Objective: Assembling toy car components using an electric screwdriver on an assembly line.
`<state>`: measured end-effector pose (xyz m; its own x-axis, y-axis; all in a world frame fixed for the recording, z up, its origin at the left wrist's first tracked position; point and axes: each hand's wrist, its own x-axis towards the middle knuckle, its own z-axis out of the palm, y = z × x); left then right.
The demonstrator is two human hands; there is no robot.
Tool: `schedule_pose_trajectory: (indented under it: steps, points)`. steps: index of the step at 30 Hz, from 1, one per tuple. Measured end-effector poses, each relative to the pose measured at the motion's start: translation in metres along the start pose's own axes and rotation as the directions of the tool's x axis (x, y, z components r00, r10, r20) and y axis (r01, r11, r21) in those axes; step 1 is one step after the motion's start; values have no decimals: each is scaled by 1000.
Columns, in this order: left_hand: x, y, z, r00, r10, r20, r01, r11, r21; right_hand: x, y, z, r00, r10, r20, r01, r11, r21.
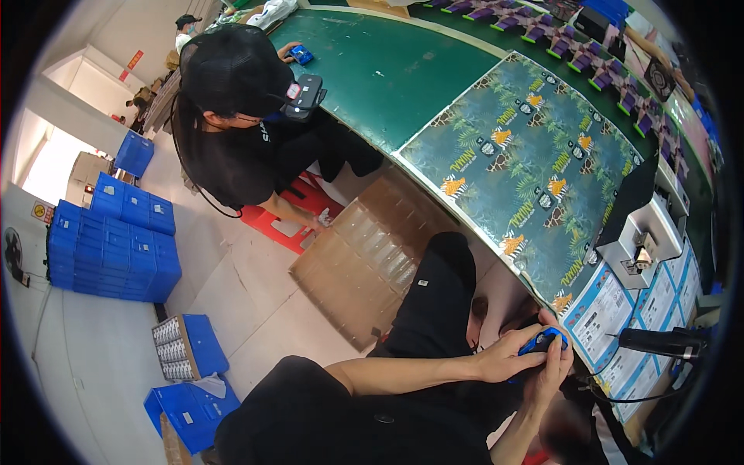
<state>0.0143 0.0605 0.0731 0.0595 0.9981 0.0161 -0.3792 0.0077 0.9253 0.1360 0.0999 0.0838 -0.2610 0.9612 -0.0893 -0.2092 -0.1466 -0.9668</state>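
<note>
At the lower right, close to the table's near edge, my left hand (pixel 504 355) and my right hand (pixel 555 367) come together around a small blue object (pixel 545 339). It has dark parts on its upper face, and fingers cover much of it, so its exact kind is unclear. Both hands are closed, with fingertips pressed against its sides. Just beyond them lies a green patterned mat (pixel 535 178) printed with jungle leaves and orange animals.
A co-worker (pixel 232 116) sits at the left by the green table (pixel 372 70), one hand by another small blue object (pixel 301 53). An open cardboard box (pixel 333 291) with clear plastic pieces stands between us. A white-and-black machine (pixel 643 240) is at right; blue crates (pixel 116 256) stack at left.
</note>
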Motion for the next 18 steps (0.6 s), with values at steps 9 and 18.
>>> schedule_pose_trajectory:
  steps: [9, 18]
  points:
    - [20, 7, 21, 999, 32, 28, -33, 999, 29, 5, -7, -10, 975, -188, -116, 181, 981, -71]
    - [87, 42, -4, 989, -103, -108, 77, 972, -221, 21, -72, -100, 501, -768, -399, 746, 617, -251]
